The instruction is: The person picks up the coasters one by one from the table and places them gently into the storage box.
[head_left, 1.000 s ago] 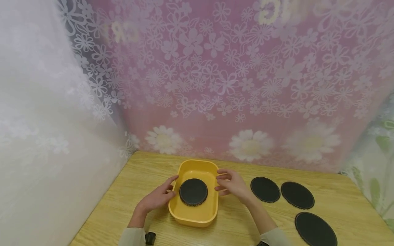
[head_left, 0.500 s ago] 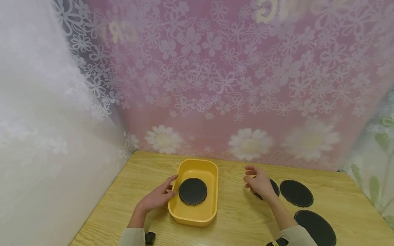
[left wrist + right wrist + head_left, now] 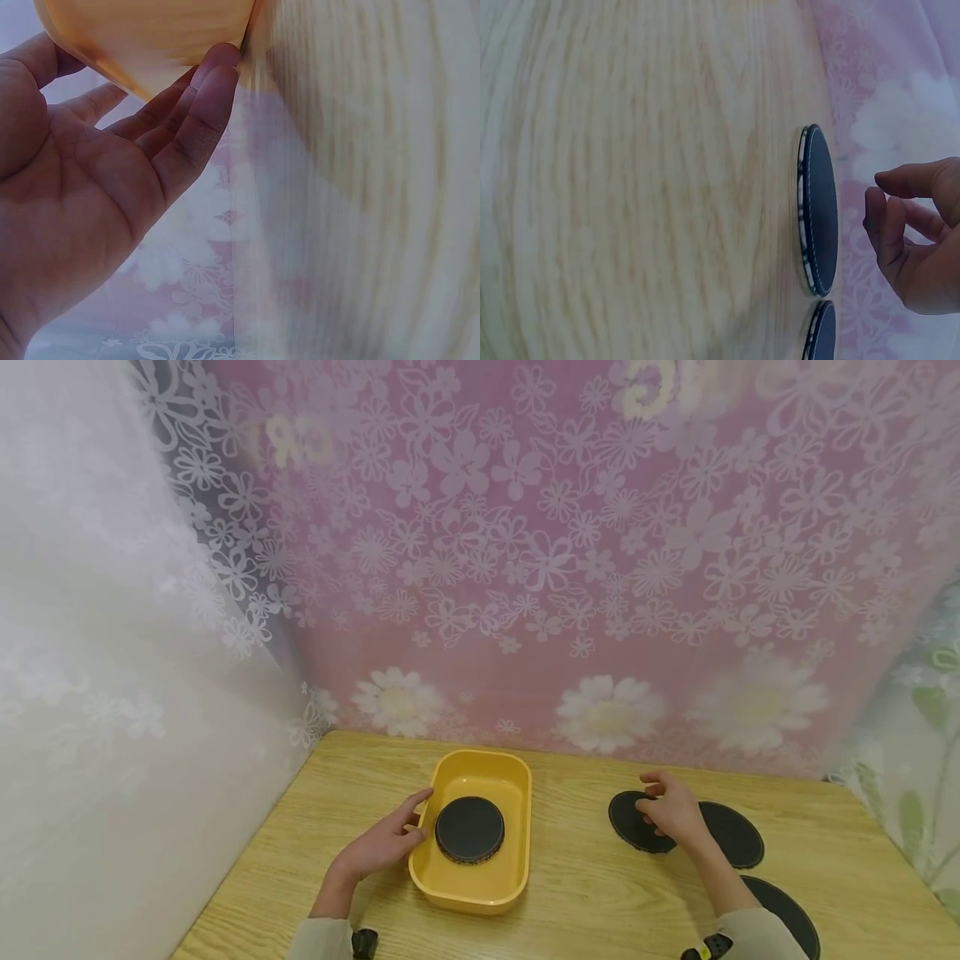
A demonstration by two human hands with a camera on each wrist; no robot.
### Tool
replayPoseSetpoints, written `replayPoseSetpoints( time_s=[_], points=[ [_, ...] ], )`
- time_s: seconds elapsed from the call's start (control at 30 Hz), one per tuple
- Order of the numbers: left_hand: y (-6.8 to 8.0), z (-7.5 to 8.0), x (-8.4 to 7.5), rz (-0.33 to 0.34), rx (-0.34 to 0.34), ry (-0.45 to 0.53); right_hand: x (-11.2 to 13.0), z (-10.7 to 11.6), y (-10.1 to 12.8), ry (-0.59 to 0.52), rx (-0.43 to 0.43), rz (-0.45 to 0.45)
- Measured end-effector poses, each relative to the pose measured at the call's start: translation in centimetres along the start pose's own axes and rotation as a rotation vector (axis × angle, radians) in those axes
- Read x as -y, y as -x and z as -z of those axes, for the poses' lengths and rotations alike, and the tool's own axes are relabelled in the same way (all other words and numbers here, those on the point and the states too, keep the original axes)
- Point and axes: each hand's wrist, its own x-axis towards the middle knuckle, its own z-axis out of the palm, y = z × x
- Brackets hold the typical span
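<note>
The desk (image 3: pixel 585 893) looks like pale wood or a wood-grain laminate, smooth, with a soft sheen and fine lengthwise grain. At its 9 o'clock side the yellow tub (image 3: pixel 471 889) reads as moulded plastic, smooth and faintly glossy on the rim. The black disc (image 3: pixel 469 829) inside it is matt and dark, like rubber or dense felt; the disc (image 3: pixel 630 828) at 3 o'clock has the same dull face and a pale stitched or ribbed edge (image 3: pixel 804 210). Behind, the flowered sheet (image 3: pixel 570 568) looks like thin, slightly shiny plastic film.
</note>
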Motion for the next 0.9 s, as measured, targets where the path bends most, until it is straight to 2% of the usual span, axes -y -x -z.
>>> replayPoseSetpoints(
  time_s=[0.33,0.5,0.77,0.9],
  points=[
    [0.1,0.1,-0.3,-0.001,0.004,0.003,-1.4,0.5,-0.3,0.086,0.025,0.014],
    [0.1,0.2,-0.2,0.000,0.007,0.008,-2.0,0.2,-0.6,0.154,0.052,-0.025],
    [-0.1,0.0,-0.1,0.006,0.000,0.005,-1.8,0.2,-0.9,0.337,0.054,-0.012],
    [-0.1,0.0,0.0,0.013,-0.005,0.011,-2.1,0.1,-0.9,0.329,0.072,-0.031]
  ],
)
